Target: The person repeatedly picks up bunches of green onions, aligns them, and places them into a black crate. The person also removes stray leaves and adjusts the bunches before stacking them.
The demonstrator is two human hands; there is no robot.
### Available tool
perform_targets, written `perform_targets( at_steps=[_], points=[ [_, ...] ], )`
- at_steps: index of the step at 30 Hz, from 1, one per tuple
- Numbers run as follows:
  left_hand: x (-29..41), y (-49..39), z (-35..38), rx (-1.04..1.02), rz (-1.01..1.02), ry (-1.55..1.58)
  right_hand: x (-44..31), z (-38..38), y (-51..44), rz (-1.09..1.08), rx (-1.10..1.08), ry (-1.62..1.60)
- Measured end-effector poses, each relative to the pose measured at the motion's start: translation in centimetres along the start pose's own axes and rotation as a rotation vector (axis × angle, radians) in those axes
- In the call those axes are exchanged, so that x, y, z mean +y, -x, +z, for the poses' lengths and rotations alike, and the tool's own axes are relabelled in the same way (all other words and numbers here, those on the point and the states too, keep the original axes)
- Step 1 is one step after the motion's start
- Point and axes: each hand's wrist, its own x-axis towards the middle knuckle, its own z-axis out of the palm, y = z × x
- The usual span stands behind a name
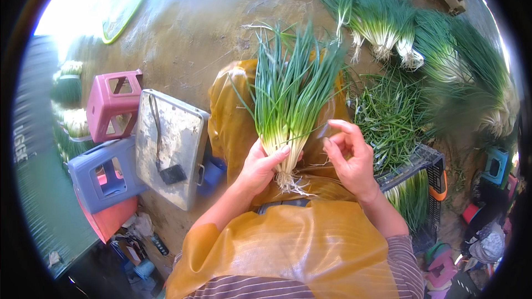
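Observation:
My left hand [259, 166] is closed around the white stalks of a bunch of green onions [291, 99], thumb across the front. The roots hang below the hand, and the green leaves spread upward over my lap. Just right of the bunch, my right hand [351, 155] is raised with its fingers curled and thumb near the fingertips. A thin leaf or strand runs close to those fingertips; whether they pinch it is unclear. A yellow-brown waterproof apron [286, 241] covers my torso and legs.
At left are a metal platform scale [145, 128], a pink plastic stool [102, 108] and a blue plastic stool [89, 174]. Loose green leaves [386, 116] lie at right by a black plastic crate [434, 199] holding green onions. More bunches [378, 25] lie on the ground at upper right.

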Motion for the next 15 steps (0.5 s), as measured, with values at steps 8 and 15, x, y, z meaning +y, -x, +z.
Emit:
perform_targets(
  at_steps=[8,15],
  points=[
    [-0.9,0.8,-0.8,-0.149,-0.085,-0.068,2.1,2.2,-3.4,-0.551,0.123,0.533],
    [-1.2,0.3,-1.0,-0.162,-0.185,-0.017,10.0,-11.7,-0.6,0.258,-0.026,1.332]
  ],
)
